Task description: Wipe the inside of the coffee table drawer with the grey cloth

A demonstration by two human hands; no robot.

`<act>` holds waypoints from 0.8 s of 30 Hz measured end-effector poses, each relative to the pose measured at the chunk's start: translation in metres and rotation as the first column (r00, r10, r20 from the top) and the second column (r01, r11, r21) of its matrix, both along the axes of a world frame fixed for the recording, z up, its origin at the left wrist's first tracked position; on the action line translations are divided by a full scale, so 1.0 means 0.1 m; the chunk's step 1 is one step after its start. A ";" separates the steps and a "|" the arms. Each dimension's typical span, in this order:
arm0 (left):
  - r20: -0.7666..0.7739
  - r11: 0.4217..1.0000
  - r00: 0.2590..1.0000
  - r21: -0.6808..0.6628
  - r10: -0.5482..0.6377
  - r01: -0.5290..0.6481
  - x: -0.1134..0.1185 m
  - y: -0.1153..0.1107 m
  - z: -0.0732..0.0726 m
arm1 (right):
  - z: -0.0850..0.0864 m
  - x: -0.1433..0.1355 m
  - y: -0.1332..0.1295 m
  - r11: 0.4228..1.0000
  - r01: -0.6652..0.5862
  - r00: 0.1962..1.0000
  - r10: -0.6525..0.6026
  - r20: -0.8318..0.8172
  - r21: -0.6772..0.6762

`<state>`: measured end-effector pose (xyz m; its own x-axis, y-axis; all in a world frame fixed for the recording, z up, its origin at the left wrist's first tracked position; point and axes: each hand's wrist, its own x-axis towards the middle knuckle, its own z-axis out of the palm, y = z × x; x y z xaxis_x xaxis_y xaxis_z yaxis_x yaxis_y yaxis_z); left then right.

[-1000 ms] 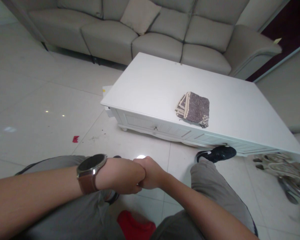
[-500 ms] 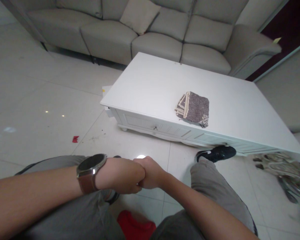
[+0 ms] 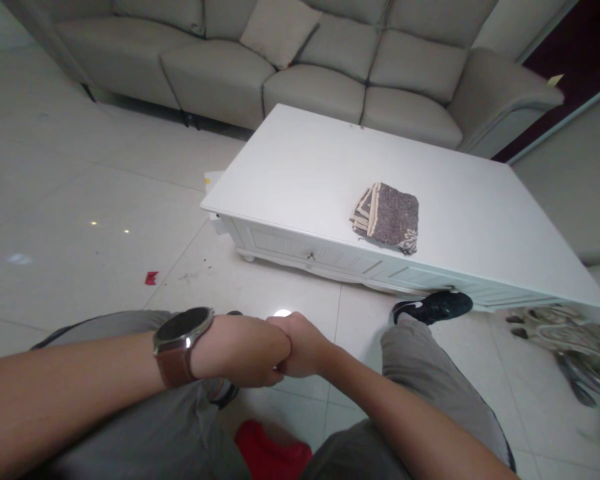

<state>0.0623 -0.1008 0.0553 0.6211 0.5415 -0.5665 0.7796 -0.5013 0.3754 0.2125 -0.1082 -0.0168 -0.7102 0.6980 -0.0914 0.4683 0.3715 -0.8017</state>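
Low in the middle of the view, my left hand (image 3: 243, 348) meets my right hand (image 3: 303, 345), and the two are pressed together with curled fingers. No object shows in either hand; the inner sides of the fingers are hidden. A wristwatch (image 3: 185, 337) with a brown strap is on my left wrist. Ahead of my hands, well out of contact, a folded brown and cream cloth (image 3: 395, 217) lies near the front edge of a white coffee table (image 3: 305, 167). The cloth's layered folds face left.
Behind the table runs a grey sofa (image 3: 320, 93) with a beige cushion (image 3: 280, 33). A red stool (image 3: 273, 453) is between my legs, partly hidden. A red scrap (image 3: 151, 278) lies on the tiled floor. My black shoe (image 3: 435, 307) is by the table's front; slippers (image 3: 555, 327) are at right.
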 end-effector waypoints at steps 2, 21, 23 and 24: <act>-0.057 0.998 0.997 -0.021 -0.054 0.053 0.02 0.02 0.06 | -0.01 0.00 0.00 1.000 0.001 1.000 -0.001 0.004 0.001; -0.053 1.000 0.998 0.024 -0.017 0.018 0.01 -0.02 0.02 | -0.01 0.00 0.00 0.999 0.021 0.999 -0.022 -0.036 -0.028; -0.055 0.999 0.998 0.009 -0.035 0.035 0.02 -0.01 0.05 | 0.00 0.00 0.00 0.999 0.017 0.999 -0.018 -0.028 -0.035; -0.055 0.999 0.998 0.005 -0.036 0.037 0.02 0.00 0.06 | 0.00 0.00 0.00 0.999 0.016 1.000 -0.017 -0.022 -0.037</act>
